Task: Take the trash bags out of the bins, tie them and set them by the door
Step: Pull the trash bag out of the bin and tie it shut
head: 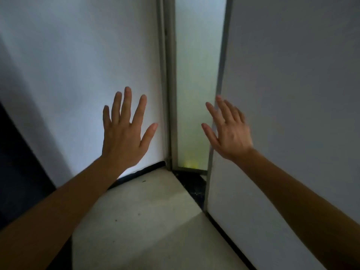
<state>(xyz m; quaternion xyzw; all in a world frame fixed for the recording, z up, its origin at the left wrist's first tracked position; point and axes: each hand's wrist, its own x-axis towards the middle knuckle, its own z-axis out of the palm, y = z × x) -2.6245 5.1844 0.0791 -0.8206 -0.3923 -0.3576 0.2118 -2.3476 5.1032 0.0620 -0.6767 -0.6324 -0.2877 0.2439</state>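
Note:
Both of my hands are raised in front of a room corner, backs toward me, and they hold nothing. My left hand (124,131) has its fingers spread straight before the white wall on the left. My right hand (228,131) is also flat with fingers straight, near the edge of a grey panel (292,94) on the right. A narrow frosted glass door strip (194,84) in a metal frame stands between the two hands. No trash bag or bin is in view.
A pale floor (152,221) runs up to the corner, with a dark threshold strip (194,184) at the foot of the glass. A black baseboard lines the left wall (78,75). A dark area (17,162) fills the far left.

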